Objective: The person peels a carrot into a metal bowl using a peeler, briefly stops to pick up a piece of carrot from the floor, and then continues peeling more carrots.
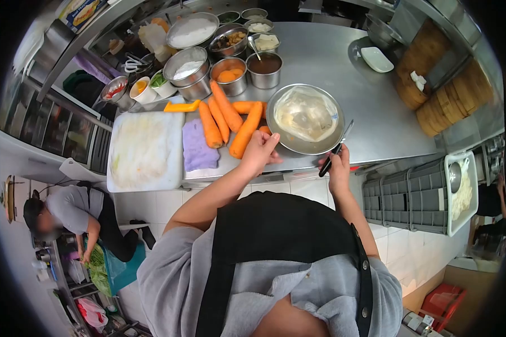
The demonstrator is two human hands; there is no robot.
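Note:
My right hand (pixel 336 167) is closed around the black handle of a peeler (pixel 343 141), its metal end pointing up beside the bowl. My left hand (pixel 261 153) is at the near left rim of a metal bowl (pixel 282 139), fingers bent and thumb apart; I see nothing between them. A clear plastic bag (pixel 306 114) lines that bowl, with a little water-like shine inside. Several whole carrots (pixel 245 130) lie just left of the bowl, and one orange end (pixel 265 130) shows right behind my left fingers.
A white cutting board (pixel 146 151) and purple cloth (pixel 200 145) lie at left, a yellow-handled tool (pixel 181 106) above. Metal pots of ingredients (pixel 265 70) stand behind. Bamboo steamers (pixel 452 104) and a grey crate (pixel 405 194) are at right. Another person (pixel 90 216) handles greens at lower left.

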